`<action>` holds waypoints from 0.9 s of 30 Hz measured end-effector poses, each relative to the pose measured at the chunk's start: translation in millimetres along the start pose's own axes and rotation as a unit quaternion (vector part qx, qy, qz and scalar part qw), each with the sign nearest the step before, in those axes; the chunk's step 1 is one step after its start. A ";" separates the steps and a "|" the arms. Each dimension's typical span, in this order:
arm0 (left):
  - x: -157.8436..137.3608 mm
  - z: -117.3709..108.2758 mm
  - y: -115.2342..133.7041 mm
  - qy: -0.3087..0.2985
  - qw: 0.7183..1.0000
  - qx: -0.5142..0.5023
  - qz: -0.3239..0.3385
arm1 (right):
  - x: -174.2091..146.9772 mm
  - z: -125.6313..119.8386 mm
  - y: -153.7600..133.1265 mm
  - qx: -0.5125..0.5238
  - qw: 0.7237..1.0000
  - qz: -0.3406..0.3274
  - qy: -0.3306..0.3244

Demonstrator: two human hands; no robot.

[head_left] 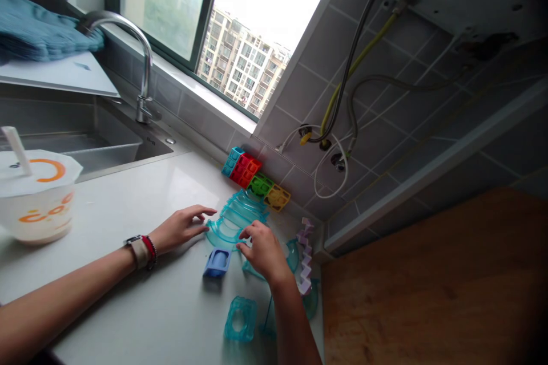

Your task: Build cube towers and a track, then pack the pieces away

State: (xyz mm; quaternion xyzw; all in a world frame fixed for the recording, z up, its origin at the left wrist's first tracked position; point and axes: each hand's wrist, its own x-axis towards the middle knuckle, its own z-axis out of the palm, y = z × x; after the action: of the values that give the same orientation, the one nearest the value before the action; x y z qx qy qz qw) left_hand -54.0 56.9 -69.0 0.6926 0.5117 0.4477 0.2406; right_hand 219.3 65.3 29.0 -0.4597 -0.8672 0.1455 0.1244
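Several translucent teal curved track pieces [242, 211] lie nested together on the white counter, their ends curving toward me. My left hand [182, 227] is at their left end, thumb and fingers apart, fingertips at the edge of the nearest curve. At that curve's right end, my right hand [263, 251] has thumb and index finger around the rim; the contact is partly hidden. A blue block with a rounded hollow [218, 262] stands just in front. Closer to me lies a teal square block with a round opening [240, 319].
Coloured cube blocks [246, 170] line the wall. A lilac zigzag strip [305, 256] and more teal pieces [292, 254] are beyond my right hand. A lidded drink cup with a straw [38, 197] stands left, near the sink [120, 125] and tap [145, 80]. A wooden panel [428, 285] borders the right.
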 end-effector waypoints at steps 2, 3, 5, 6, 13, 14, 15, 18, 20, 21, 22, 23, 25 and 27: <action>0.1 -2.0 5.1 0.011 1.000 -0.001 0.020 | 1.3 4.0 3.4 -0.006 1.000 0.004 -0.012; 0.1 -3.0 8.2 0.015 0.999 0.000 0.030 | 1.8 5.5 5.1 -0.007 1.000 0.008 -0.016; 0.0 -4.7 13.7 0.019 0.999 0.005 0.045 | 2.6 7.9 7.4 -0.004 1.000 0.011 -0.021; -0.2 -5.1 15.7 0.019 0.999 0.009 0.048 | 2.9 8.8 7.8 -0.003 1.000 0.012 -0.022; -2.6 -0.7 15.8 -0.016 0.996 -0.086 0.023 | 5.9 12.3 7.2 -0.043 0.996 0.072 -0.009; -3.0 0.2 15.6 -0.021 0.995 -0.095 0.024 | 6.1 12.5 8.3 -0.043 0.996 0.077 -0.008; -3.2 0.7 15.7 -0.023 0.995 -0.097 0.027 | 6.2 12.7 9.7 -0.044 0.996 0.082 -0.007; -2.9 0.0 16.5 -0.008 0.997 -0.069 0.034 | 6.3 13.5 14.3 -0.043 0.995 0.095 -0.003; -2.0 -1.7 16.7 0.014 0.999 -0.043 0.030 | 6.1 12.3 15.0 -0.041 0.994 0.100 -0.002; -1.3 -2.6 16.4 0.024 0.999 -0.032 0.023 | 5.7 10.0 13.9 -0.038 0.994 0.100 -0.001; -0.8 -3.3 15.8 0.031 0.999 -0.024 0.015 | 4.9 6.1 11.4 -0.030 0.995 0.098 0.008; -0.3 -3.8 15.1 0.034 0.999 -0.019 0.005 | 3.3 0.2 7.4 -0.012 0.995 0.091 0.025; 0.2 -4.3 13.6 0.025 0.999 -0.018 -0.009 | -3.2 -18.0 -5.9 0.064 0.993 0.059 0.082; 0.1 -4.2 13.0 0.006 1.000 -0.020 -0.012 | -15.9 -42.6 -25.4 0.194 0.970 0.003 0.144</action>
State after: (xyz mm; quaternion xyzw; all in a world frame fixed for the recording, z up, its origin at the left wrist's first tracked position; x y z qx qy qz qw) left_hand -51.2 51.7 -56.6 0.6786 0.5123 0.4591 0.2573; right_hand 223.5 44.3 76.5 -0.4456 -0.7940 0.2434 0.3343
